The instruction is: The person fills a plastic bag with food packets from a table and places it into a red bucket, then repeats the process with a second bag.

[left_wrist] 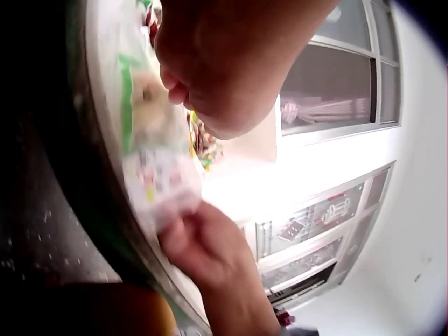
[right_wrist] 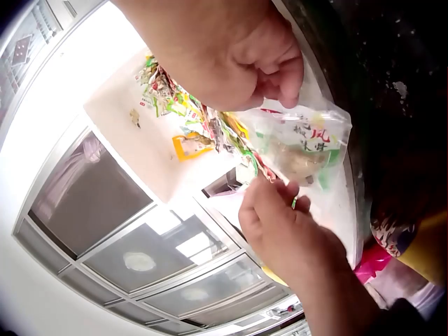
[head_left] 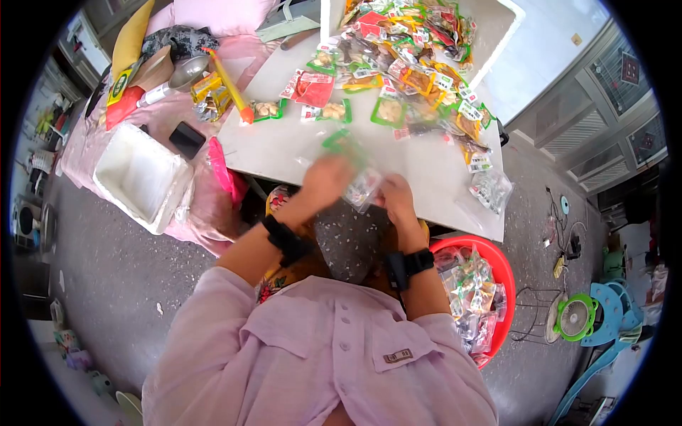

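Note:
A clear plastic food packet (head_left: 363, 187) with green edging, dark and red lettering and pale pieces inside spans the gap between the two hands at the table's near edge. My right hand (head_left: 398, 199) pinches its printed end, fingertips at the film's edge in the left wrist view. My left hand (head_left: 328, 183), blurred in the head view, is at the green-edged end; in the right wrist view the left hand (right_wrist: 283, 224) has curled fingers gripping there. The packet (right_wrist: 304, 150) shows its lettering and cloudy contents in that view. Both wrists wear dark straps.
Several green-edged packets (head_left: 389, 111) lie on the white table (head_left: 284, 153), below a large heap in a tipped white foam box (head_left: 501, 42). Clear bags (head_left: 490, 190) rest at the right corner. A red basin (head_left: 506, 284) of packets stands below; a foam box (head_left: 114, 167) sits left.

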### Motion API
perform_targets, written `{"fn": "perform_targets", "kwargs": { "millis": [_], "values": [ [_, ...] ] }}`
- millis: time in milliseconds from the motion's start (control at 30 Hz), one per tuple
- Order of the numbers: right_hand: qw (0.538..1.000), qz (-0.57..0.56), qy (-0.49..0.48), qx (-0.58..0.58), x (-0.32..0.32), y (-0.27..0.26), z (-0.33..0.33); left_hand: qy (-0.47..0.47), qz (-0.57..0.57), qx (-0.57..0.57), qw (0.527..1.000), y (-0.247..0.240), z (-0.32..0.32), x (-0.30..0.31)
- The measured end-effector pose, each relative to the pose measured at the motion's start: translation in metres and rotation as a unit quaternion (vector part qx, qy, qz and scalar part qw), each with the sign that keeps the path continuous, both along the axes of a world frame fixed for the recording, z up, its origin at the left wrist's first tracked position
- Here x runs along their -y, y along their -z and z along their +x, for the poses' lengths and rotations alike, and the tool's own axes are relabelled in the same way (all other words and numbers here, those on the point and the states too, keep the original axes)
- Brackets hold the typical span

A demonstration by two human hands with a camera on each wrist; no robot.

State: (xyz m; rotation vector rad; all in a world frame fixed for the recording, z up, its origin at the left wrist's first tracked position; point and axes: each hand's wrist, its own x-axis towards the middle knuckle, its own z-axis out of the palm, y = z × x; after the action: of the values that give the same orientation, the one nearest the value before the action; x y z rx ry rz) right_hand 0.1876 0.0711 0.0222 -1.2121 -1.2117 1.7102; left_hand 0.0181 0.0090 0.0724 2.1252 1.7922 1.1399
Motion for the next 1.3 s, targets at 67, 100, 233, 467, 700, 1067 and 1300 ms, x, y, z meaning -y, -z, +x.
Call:
{"fn": "perform_targets", "kwargs": {
  "millis": [67,100,233,467,700,1067,1300],
  "values": [
    [0.999,0.013,0.012,-0.04,0.001,0.007,0.005,-0.131,0.13,-0.049,0.982,0.03,-0.045,-0.032],
    [0.998,0.019,0.019,-0.061,0.002,0.01,0.006,-0.153,0.117,-0.097,0.976,0.031,-0.07,-0.045],
    [0.998,0.027,0.032,-0.044,0.007,0.0,0.002,-0.285,-0.006,-0.28,0.917,0.04,-0.141,-0.079],
    [0.997,0.032,0.04,-0.057,0.009,0.002,0.002,-0.267,-0.192,-0.355,0.875,0.036,-0.182,-0.107],
    [0.996,0.011,0.056,-0.073,0.009,0.004,0.005,-0.252,-0.116,-0.314,0.908,0.028,-0.168,-0.089],
    [0.984,0.097,0.149,-0.03,0.011,-0.047,0.027,-0.077,-0.08,0.54,0.834,-0.025,-0.123,-0.049],
    [0.984,0.144,0.062,-0.082,0.026,-0.078,0.02,0.09,-0.237,0.422,0.871,-0.051,-0.047,-0.012]
  ]
}}
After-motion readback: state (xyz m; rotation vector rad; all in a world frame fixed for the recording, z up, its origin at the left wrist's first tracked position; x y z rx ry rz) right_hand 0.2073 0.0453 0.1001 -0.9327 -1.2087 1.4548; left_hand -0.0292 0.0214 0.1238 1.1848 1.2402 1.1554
